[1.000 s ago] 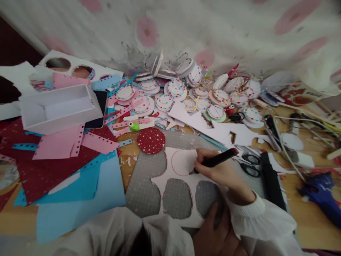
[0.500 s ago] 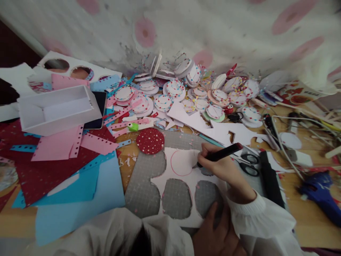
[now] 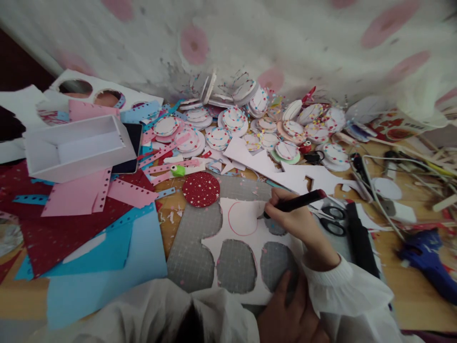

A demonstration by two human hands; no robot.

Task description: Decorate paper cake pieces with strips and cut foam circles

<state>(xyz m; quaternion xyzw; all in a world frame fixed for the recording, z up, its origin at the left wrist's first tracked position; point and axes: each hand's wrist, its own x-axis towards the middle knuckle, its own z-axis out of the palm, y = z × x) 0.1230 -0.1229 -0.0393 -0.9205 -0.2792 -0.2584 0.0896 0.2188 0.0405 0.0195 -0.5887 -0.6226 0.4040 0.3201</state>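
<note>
In my right hand [image 3: 289, 214] is a black marker [image 3: 300, 201] with a dark red end, its tip on a white foam-like sheet [image 3: 259, 234]. A red circle outline [image 3: 229, 220] is drawn on that sheet, left of the tip. Several round holes are cut through it, with ragged edges. My left hand [image 3: 291, 309] lies at the sheet's lower right edge, fingers spread and pressing down. Beneath is a grey gridded cutting mat [image 3: 194, 252]. A dark red disc with white stars [image 3: 201, 189] lies just beyond the sheet.
Black-handled scissors [image 3: 333, 220] lie right of my right hand. A blue glue gun [image 3: 426, 257] is further right. Several decorated white discs [image 3: 233, 118] are piled at the back. On the left stand a white box [image 3: 78, 147] and blue paper [image 3: 143, 257].
The marker tip has shifted very slightly left along the sheet, my right hand with it. My left hand stays in place.
</note>
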